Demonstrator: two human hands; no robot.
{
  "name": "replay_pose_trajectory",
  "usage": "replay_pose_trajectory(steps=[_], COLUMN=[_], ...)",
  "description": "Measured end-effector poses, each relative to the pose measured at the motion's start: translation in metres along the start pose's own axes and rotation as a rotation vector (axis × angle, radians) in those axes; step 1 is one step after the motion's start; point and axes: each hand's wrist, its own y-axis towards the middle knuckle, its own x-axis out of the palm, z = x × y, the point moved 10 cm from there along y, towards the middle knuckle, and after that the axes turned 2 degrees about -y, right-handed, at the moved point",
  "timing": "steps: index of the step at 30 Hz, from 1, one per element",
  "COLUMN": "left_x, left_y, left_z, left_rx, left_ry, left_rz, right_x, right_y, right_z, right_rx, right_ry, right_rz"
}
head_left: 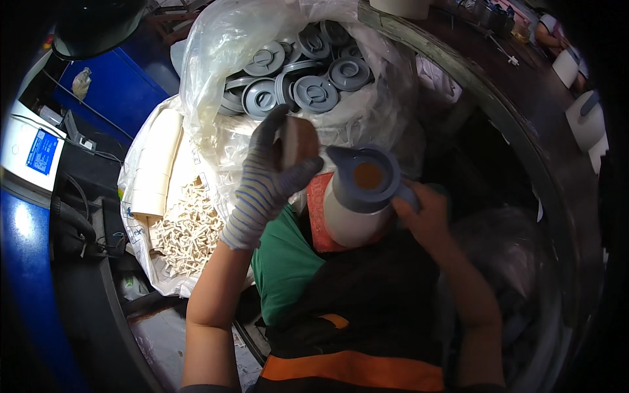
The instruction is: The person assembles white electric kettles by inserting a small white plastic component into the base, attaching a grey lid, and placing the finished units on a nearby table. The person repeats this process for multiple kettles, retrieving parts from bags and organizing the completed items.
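Note:
My left hand (265, 173), in a striped glove with grey fingers, is closed around a thick rounded piece (301, 141) with a brown face and a pale side. Its exact kind I cannot make out. Bare, my right hand (421, 211) grips the handle of a white jug (350, 219) with a grey-blue collar and spout (370, 203). The jug is tilted slightly over my lap, and a round orange-brown area (367, 175) shows in its top opening. The spout points left, just beside my left fingertips. Behind the jug lies a red textured pad (319, 213).
A clear plastic bag of grey round lids (316, 93) stands ahead. To the left, a white sack (141, 252) holds small cream pieces (190, 229) and a pale roll (157, 164). A dark bench edge (485, 85) curves along the right; more jugs (585, 121) stand beyond, near another person (552, 36).

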Motion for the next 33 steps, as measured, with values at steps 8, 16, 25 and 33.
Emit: replay_pose_trajectory(steps=[8,16,25,33], left_x=[0.1,-0.014,-0.018,-0.007], left_y=[-0.008,0.043,0.006,0.005], left_z=[0.052,-0.058,-0.203,-0.197], left_rx=[0.389,-0.028,-0.143,-0.178], left_ry=[1.005,0.371,1.119,1.089], left_rz=[-0.343,0.071,-0.042,-0.117], right_x=[0.006,0.008,0.001,-0.018], right_y=[-0.017,-0.029,-0.024,-0.055], right_z=[-0.016,0.019,0.036,0.088], right_rx=[-0.103,0.221,0.294,0.575], right_ry=[-0.048,0.118,0.233,0.487], right_rz=[-0.063,-0.108,-0.112,0.222])
